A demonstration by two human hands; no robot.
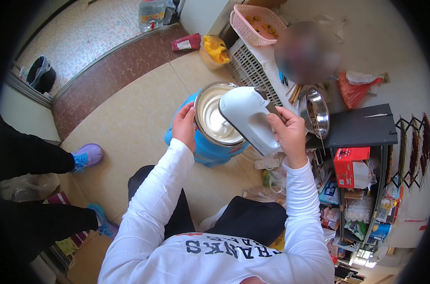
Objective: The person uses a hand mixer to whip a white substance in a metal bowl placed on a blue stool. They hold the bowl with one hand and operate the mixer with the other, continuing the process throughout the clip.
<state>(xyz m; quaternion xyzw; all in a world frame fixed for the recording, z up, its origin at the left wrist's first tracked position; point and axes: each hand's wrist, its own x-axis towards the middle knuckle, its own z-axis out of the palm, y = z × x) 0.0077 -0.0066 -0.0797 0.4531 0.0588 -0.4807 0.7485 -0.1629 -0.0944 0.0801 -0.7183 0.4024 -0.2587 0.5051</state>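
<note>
My right hand (pixel 288 133) grips the handle of a white electric hand mixer (pixel 245 115), tilted over a metal bowl (pixel 200 122). Thick white cream (pixel 213 115) fills much of the bowl and lies in swirled ridges. The mixer's body hides the beaters and part of the cream. At the bowl's left side, my left hand (pixel 184 124) holds the rim, thumb on top. Beneath the bowl is a blue plastic stool or tub (pixel 207 156); which one I cannot tell.
At left stands another person in black trousers and purple shoes (pixel 88 154). Right of me are a dark shelf unit (pixel 357 124), a red box (pixel 351 167) and a steel bowl (pixel 321 117). A pink basket (pixel 241 21) sits beyond. A power strip (pixel 266 164) lies near the blue base.
</note>
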